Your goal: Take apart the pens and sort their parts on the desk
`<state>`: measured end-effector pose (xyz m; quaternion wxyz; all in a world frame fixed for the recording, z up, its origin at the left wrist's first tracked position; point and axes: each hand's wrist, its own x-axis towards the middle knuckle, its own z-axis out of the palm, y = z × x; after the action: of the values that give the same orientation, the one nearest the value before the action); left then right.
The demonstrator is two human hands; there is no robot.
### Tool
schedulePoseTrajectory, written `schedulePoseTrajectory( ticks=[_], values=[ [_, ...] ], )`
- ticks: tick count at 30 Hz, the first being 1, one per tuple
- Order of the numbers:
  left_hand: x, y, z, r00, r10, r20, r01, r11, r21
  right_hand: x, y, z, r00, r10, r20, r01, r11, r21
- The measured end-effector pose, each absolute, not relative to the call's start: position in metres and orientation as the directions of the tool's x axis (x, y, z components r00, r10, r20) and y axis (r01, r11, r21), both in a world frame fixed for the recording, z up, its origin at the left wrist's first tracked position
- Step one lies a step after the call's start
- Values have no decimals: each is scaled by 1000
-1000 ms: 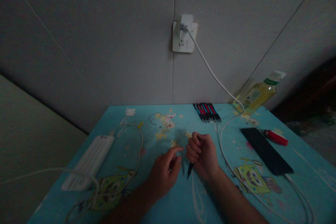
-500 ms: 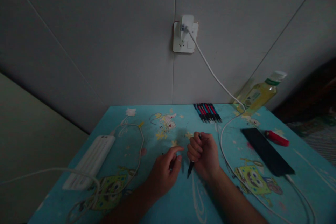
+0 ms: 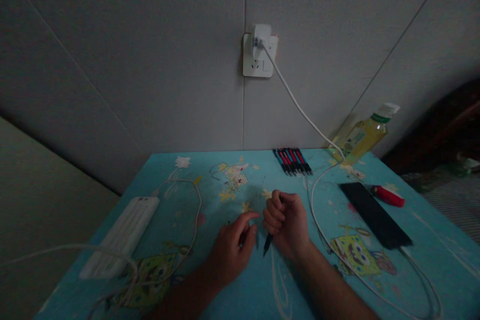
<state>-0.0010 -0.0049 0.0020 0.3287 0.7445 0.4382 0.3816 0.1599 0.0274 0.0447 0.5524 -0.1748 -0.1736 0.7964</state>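
My right hand (image 3: 287, 222) is closed in a fist around a dark pen (image 3: 267, 245). The pen's lower end sticks out below the fist and slants down toward the tabletop, while a bit of its top shows by the thumb. Just to the left, my left hand (image 3: 235, 245) is curled, thumb and forefinger bent toward the right hand but apart from it. A small dark tip shows behind its knuckles; what lies inside the fingers is hidden. Beyond both hands, a row of several pens (image 3: 292, 161), black with red and blue parts, lies near the wall.
A white power strip (image 3: 122, 237) with cable lies left on the blue cartoon-print table (image 3: 221, 160). To the right are a black phone-like slab (image 3: 375, 215) on a white cable (image 3: 313, 200), a red object (image 3: 389, 196) and a yellow drink bottle (image 3: 363, 137). A charger (image 3: 261, 40) sits in the wall socket.
The whole view has shifted slightly, so things appear a little further left. Both hands keep nearly the same pose, and the pen stays in my right fist.
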Motion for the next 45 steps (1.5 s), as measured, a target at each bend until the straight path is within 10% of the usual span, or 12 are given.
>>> schedulePoseTrajectory(
  ticks=[23,28,32,45],
  values=[
    [4,-3,-2,311,930,196,446,-325,834,148,31,43,-140,989,-56,-763,-144,-630],
    [4,3,-5,163,971,173,377,-223,899,144,30,31,-35,993,110,-342,91,-935],
    [-2,10,-7,43,976,215,293,-218,931,140,26,24,-73,935,346,140,353,-925],
    [-3,8,-8,169,956,240,672,-290,682,136,33,12,-99,956,275,366,292,-884]
  ],
)
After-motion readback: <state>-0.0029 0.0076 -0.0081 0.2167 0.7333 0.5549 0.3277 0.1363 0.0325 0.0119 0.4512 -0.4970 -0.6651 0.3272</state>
